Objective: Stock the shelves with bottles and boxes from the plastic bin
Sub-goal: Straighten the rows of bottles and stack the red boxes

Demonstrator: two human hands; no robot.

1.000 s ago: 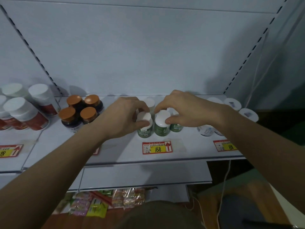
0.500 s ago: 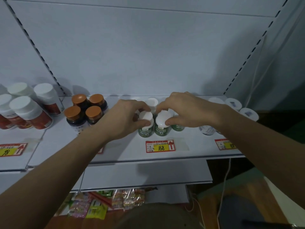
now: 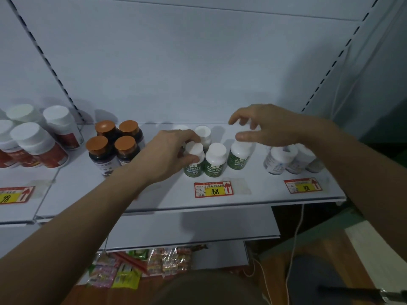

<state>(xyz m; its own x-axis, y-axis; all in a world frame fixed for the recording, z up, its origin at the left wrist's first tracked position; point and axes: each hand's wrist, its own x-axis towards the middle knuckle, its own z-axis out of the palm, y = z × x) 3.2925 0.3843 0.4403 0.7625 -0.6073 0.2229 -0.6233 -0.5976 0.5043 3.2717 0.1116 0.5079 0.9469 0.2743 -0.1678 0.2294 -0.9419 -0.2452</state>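
Note:
Three green-labelled bottles with white caps stand in a row on the white shelf (image 3: 154, 194), above the 168 price tag (image 3: 213, 189). My left hand (image 3: 167, 155) grips the leftmost green bottle (image 3: 193, 168) round its cap. Beside it the middle green bottle (image 3: 215, 161) stands free. My right hand (image 3: 271, 128) hovers with loosely spread fingers just over the right green bottle (image 3: 239, 158) and holds nothing. Another white-capped bottle (image 3: 202, 132) stands behind the row, partly hidden. The plastic bin is out of view.
Several orange-capped dark bottles (image 3: 114, 142) stand left of my left hand, and red-labelled white bottles (image 3: 39, 142) farther left. Pale-labelled bottles (image 3: 279, 159) sit under my right wrist. Snack packets (image 3: 141, 265) lie on a low shelf, and a white cable (image 3: 295, 238) hangs at the right.
My right hand has let go of the bottles and lifted up and to the right. The right green bottle now stands apart from the other two. My left hand stays on its bottle.

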